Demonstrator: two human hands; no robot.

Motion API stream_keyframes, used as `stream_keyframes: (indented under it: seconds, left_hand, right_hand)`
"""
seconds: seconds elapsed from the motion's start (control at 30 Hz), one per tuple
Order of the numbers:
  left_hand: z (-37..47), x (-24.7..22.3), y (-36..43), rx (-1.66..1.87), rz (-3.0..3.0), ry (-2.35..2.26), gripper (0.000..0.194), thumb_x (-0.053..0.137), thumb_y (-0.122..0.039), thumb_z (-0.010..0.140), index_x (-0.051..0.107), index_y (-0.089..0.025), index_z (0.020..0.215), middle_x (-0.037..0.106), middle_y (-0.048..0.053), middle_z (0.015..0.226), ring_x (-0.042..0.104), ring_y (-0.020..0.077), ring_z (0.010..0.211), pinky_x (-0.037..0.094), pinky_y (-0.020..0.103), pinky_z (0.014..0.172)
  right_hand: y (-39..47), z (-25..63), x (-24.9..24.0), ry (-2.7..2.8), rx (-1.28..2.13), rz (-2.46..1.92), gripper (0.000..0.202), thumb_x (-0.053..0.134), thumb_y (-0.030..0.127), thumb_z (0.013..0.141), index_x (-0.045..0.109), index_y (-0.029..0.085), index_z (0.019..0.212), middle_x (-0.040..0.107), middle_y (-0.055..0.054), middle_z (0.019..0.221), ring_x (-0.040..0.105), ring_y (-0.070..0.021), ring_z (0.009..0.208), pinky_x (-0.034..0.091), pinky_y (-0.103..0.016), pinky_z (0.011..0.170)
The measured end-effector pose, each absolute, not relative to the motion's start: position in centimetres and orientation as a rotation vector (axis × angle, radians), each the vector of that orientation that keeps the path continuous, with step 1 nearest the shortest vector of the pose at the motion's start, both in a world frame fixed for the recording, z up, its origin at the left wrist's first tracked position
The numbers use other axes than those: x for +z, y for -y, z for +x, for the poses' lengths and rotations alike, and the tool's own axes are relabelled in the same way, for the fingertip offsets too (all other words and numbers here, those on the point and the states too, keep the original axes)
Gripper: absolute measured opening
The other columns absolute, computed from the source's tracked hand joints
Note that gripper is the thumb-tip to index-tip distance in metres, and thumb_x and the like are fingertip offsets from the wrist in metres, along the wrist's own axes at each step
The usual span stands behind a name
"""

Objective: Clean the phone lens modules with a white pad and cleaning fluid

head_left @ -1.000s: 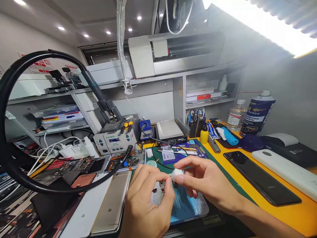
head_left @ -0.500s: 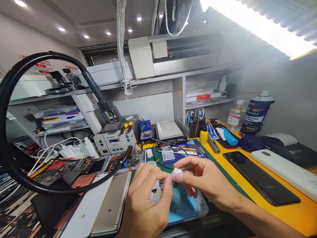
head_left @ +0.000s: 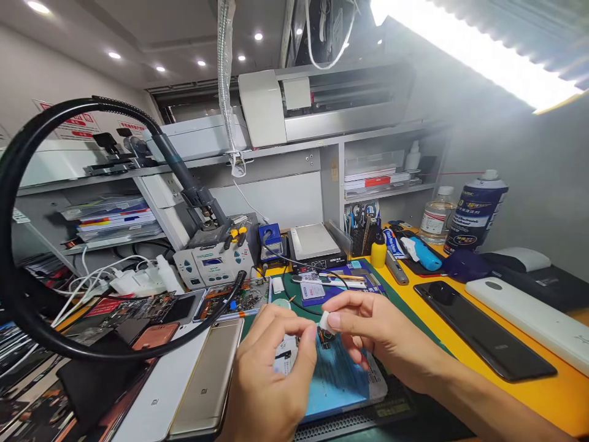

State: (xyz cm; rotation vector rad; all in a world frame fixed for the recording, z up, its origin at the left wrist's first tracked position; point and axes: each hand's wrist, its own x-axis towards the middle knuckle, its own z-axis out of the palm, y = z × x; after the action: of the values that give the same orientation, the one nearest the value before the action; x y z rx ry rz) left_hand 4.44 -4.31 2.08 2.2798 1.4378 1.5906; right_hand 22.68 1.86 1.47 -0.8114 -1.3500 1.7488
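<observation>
In the head view, my right hand (head_left: 377,328) pinches a small white piece (head_left: 324,320) between thumb and forefinger; I cannot tell what it is made of. Close to its left is my left hand (head_left: 278,368), thumb and forefinger tips pressed together. Anything between those tips is too small to make out. Both hands are above a light blue pad (head_left: 340,383). A small dark electronic part (head_left: 326,339) shows just under the white piece. Partly hidden behind my left fingers lies a white labelled item (head_left: 284,363).
A hot-air station (head_left: 216,261) stands back left, its black hose (head_left: 92,356) looping across the left side. Phones lie on both sides, including a gold one (head_left: 207,374) and a black one (head_left: 483,328). A spray can (head_left: 476,212) and clear bottle (head_left: 436,215) stand back right.
My left fingertips have shifted slightly left, away from the white piece they were touching. The right hand still holds it, turned a little, and more of the dark part below shows.
</observation>
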Motion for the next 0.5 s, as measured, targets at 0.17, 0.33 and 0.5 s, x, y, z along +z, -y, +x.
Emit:
stream_keyframes:
  seconds: [0.17,0.33,0.5]
  left_hand:
    - [4.19,1.15,4.33,1.632,2.58,-1.343,0.017,0.063,-0.001,0.087,0.065,-0.016,0.096,0.061,0.005,0.084,0.055,0.017,0.078,0.047,0.032,0.071]
    - [4.2,1.3,3.89,1.492,2.982,-1.298,0.024,0.069,0.0,0.083,0.067,-0.012,0.103,0.068,0.009,0.084,0.055,0.022,0.079,0.043,0.038,0.069]
    - [4.0,1.37,3.68,1.421,3.174,-1.287,0.023,0.072,0.0,0.08,0.066,-0.01,0.1,0.069,0.009,0.083,0.056,0.0237,0.079,0.043,0.039,0.069]
  right_hand:
    - [-1.9,22.58,1.51,1.3,1.821,-0.816,0.03,0.085,0.037,0.076,0.07,0.017,0.092,0.059,0.007,0.056,0.052,-0.0061,0.041,0.043,-0.015,0.037]
    - [-1.88,22.59,1.47,1.284,1.836,-0.781,0.029,0.084,0.034,0.077,0.071,0.015,0.094,0.063,0.005,0.064,0.053,-0.005,0.041,0.044,-0.014,0.036]
    - [-2.07,22.67,1.41,1.269,1.871,-0.755,0.027,0.084,0.034,0.077,0.071,0.014,0.091,0.064,0.003,0.067,0.052,-0.0046,0.04,0.043,-0.014,0.036]
